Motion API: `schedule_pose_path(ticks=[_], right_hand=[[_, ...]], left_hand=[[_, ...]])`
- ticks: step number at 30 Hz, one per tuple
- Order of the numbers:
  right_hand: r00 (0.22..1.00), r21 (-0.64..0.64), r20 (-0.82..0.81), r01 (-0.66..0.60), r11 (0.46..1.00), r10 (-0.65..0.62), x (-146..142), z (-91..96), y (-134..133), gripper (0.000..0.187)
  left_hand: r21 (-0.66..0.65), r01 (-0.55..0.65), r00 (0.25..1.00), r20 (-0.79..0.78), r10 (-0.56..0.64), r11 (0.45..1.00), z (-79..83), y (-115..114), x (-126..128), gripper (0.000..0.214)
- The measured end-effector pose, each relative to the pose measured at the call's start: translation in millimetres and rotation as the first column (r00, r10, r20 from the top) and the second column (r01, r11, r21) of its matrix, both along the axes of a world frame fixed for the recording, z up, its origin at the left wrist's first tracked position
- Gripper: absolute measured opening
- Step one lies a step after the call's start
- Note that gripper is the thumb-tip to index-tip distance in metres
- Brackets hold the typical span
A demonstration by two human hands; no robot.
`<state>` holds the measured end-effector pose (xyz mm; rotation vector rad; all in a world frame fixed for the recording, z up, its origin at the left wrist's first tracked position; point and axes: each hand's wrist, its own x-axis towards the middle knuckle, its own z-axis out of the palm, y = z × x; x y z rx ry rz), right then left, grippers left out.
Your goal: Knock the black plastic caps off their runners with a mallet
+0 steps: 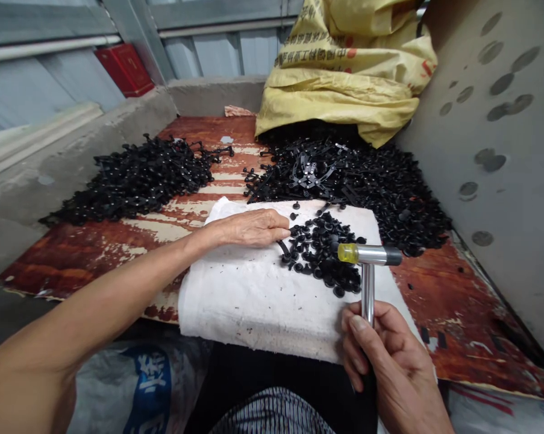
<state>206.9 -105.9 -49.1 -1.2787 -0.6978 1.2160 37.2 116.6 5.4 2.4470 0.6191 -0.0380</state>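
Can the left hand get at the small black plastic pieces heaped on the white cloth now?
Likely yes: the left hand lies on the white cloth, its fingertips at the edge of the heap of small black plastic pieces, with nothing between.

We work at a rough piecework bench in a small workshop. A worn, peeling red board (73, 253) lies on a concrete ledge (18, 181), with a heap of black plastic parts (136, 178) at centre left and a larger heap (389, 187) right of centre. A yellow woven sack (344, 72) sits at the top and a corrugated metal wall (50, 24) fills the upper left — and a small hammer (368, 256) hangs over a white cloth (253, 295).
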Motion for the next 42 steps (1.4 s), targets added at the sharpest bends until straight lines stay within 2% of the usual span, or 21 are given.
schedule_pose_path(ticks=[7, 12, 18, 25, 31, 39, 42], right_hand=[[0.993, -0.072, -0.025, 0.115, 0.991, -0.117, -12, 12.2, 1, 0.026], [0.993, -0.061, -0.027, 0.115, 0.992, -0.116, -12, 12.8, 1, 0.025], [1.000, -0.023, 0.002, -0.009, 1.000, 0.009, 0, -0.8, -1, 0.022], [1.000, -0.011, 0.016, -0.014, 1.000, 0.014, -1, -0.7, 1, 0.019], [1.000, 0.003, 0.015, 0.013, 1.000, -0.013, -2, 1.1, 0, 0.021], [1.000, -0.024, 0.005, 0.002, 1.000, -0.002, 0, 0.4, -1, 0.023], [0.980, -0.074, 0.170, -0.094, 0.993, 0.106, 8, 8.5, 3, 0.028]], left_hand=[[-0.027, -0.019, 1.000, -0.005, 0.019, 0.999, 2.5, -2, 0, 0.031], [-0.023, -0.005, 1.000, 0.006, 0.006, 1.000, 1.0, 0, 0, 0.031], [0.005, 0.029, 0.999, -0.024, -0.028, 1.000, 4.3, 3, 4, 0.029], [-0.062, 0.129, 0.989, -0.064, -0.133, 0.990, 11.7, 15, 9, 0.029], [-0.167, 0.143, 0.983, -0.093, -0.160, 0.976, 16.4, 25, 11, 0.032], [-0.185, 0.106, 0.992, -0.047, -0.117, 0.977, 10.9, 21, 7, 0.033], [-0.188, 0.078, 0.997, -0.013, -0.082, 0.979, 10.7, 19, 8, 0.032]])
